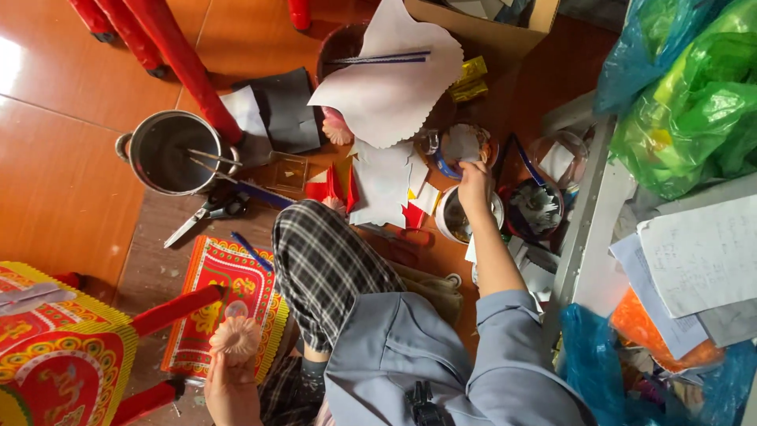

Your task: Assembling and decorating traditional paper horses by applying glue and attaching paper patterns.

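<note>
Your left hand (pixel 229 386), low at seven o'clock in the view, is closed around the base of a pale pink pleated paper flower (pixel 235 338), which stands upright above your fingers with its round face toward the camera. Your right hand (pixel 475 180) is stretched far out toward one o'clock, fingers bent and pinching at a white scrap of paper (pixel 464 147) lying over a small round container (pixel 467 150) on the reddish floor; whether the scrap is fully gripped, I cannot tell.

The flower lies well apart from your right hand, toward eight o'clock from it, with your checked-trouser knee (pixel 327 264) between the two. Just at six o'clock from your right hand sits a white round tub (pixel 457 214), nearly touching your wrist. A large white sheet with a scalloped edge (pixel 390 87) lies at eleven o'clock from that hand. Near your left side are black-handled scissors (pixel 206 213) and a steel pot (pixel 169 151) at twelve o'clock from the flower.
</note>
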